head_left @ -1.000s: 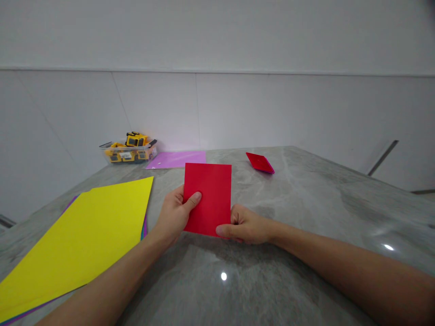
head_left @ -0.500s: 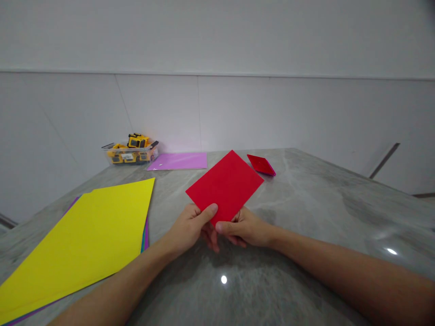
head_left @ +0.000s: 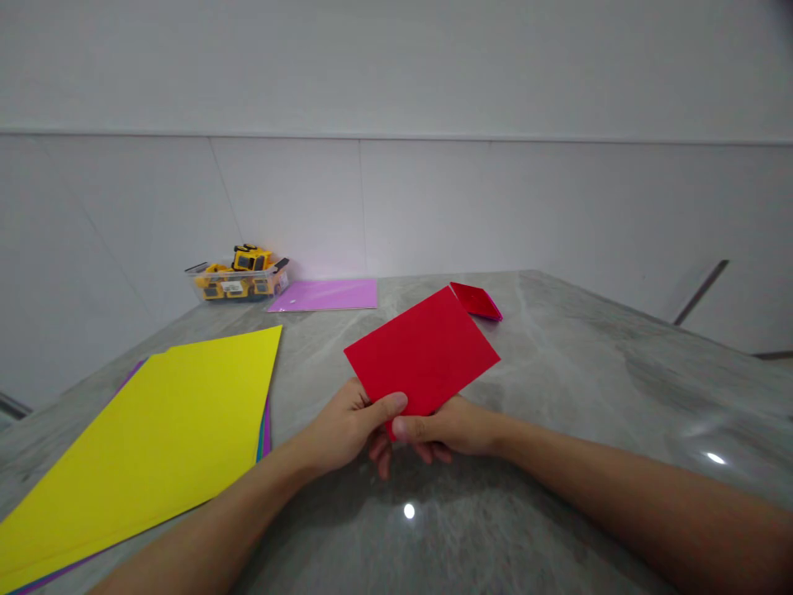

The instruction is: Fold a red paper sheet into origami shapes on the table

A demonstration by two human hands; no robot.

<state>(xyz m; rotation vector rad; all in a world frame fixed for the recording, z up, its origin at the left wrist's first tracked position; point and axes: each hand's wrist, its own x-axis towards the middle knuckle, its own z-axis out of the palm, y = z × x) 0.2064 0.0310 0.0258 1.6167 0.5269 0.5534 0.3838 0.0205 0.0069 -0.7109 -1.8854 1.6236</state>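
A red sheet of paper (head_left: 423,353) is held just above the grey marble table (head_left: 576,364), turned so one corner points toward me. My left hand (head_left: 347,423) pinches that near corner, thumb on top. My right hand (head_left: 447,428) grips the same corner from the right, fingers curled underneath. Both hands meet at the paper's lower edge.
A stack of large sheets with yellow on top (head_left: 154,430) lies at the left. A pink sheet (head_left: 325,295) and a clear tub of yellow toy vehicles (head_left: 239,277) sit by the far wall. A small folded red-and-pink paper piece (head_left: 476,300) lies at the back.
The red sheet was upright and square to me, then was rotated clockwise and tilted flatter. Both hands slid together to its near corner and dropped slightly toward me.
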